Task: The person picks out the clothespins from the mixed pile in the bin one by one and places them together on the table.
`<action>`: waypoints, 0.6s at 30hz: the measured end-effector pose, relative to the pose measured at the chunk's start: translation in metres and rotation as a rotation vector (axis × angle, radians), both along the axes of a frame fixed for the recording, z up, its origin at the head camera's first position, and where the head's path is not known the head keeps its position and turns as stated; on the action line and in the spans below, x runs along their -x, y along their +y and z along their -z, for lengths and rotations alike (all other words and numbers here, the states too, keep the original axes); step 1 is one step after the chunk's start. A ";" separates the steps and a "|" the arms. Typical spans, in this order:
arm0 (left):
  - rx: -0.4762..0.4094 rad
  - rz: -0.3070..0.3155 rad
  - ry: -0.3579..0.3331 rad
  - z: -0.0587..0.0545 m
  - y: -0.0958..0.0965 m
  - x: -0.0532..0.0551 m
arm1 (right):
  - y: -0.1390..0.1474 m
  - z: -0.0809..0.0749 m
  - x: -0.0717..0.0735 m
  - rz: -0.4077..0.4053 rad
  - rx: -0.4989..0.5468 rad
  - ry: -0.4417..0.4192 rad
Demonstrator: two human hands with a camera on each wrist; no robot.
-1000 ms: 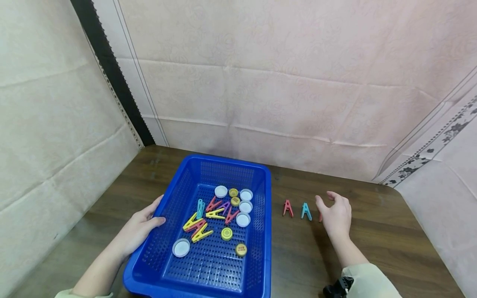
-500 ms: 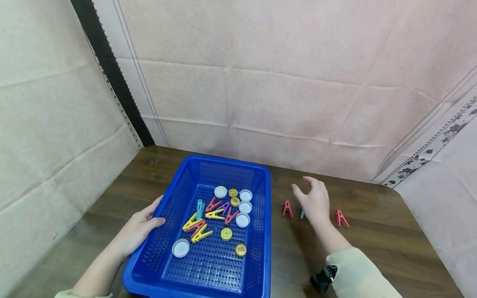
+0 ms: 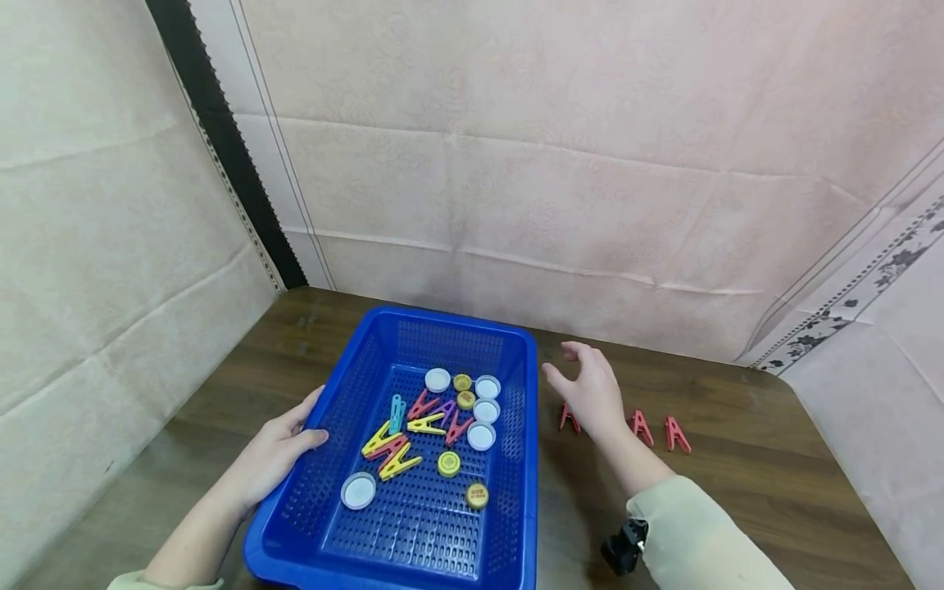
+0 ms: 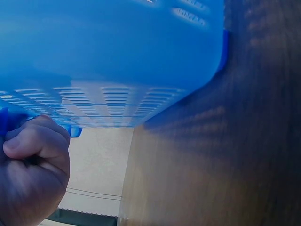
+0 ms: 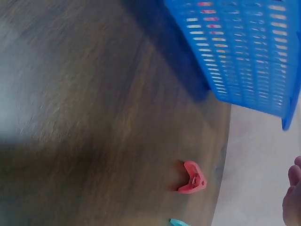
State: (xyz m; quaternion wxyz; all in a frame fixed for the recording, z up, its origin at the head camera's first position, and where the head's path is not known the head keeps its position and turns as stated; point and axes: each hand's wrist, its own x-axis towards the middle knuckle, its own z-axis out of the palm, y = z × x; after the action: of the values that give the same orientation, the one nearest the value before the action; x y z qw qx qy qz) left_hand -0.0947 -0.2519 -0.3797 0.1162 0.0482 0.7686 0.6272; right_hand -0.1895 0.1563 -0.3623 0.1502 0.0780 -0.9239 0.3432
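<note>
My left hand (image 3: 274,459) grips the left rim of a blue plastic basket (image 3: 527,492), thumb on the inner side. The left wrist view shows the hand (image 4: 35,162) curled at the basket's perforated wall (image 4: 94,52). My right hand (image 3: 592,395) is above the table right of the basket, thumb and fingers apart, holding nothing. Nearest to it is a red clothespin (image 3: 568,418), partly covered by the hand in the head view. Two more red clothespins stand to the right, the nearer one (image 3: 641,428) beside my forearm. A teal clothespin (image 5: 178,222) shows only in the right wrist view.
In the basket lie several clothespins, among them a yellow one (image 3: 425,423) and a teal one (image 3: 396,414). White caps (image 3: 358,491) and yellow caps (image 3: 448,464) lie there too. The wooden table (image 3: 767,475) ends at a fabric-covered wall (image 3: 575,164).
My right hand has moved left along the row of clothespins, uncovering two red ones on the right and covering the teal one. My left hand and the basket stay put.
</note>
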 end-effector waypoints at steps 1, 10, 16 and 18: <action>0.001 0.000 0.001 0.000 0.000 0.000 | -0.002 -0.001 0.000 -0.009 -0.013 0.005; -0.012 -0.001 -0.014 0.001 0.000 0.000 | -0.031 -0.006 -0.002 -0.104 -0.091 0.035; -0.004 -0.004 -0.012 -0.001 0.000 0.000 | -0.056 -0.012 -0.007 -0.200 -0.187 0.029; 0.005 -0.006 -0.009 -0.002 0.001 0.000 | -0.063 -0.014 -0.009 -0.227 -0.206 0.014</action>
State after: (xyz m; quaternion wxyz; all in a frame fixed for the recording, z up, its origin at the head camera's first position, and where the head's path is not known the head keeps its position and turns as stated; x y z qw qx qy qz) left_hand -0.0942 -0.2512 -0.3780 0.1178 0.0428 0.7698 0.6258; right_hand -0.1804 0.0930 -0.3482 0.1081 0.1993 -0.9385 0.2606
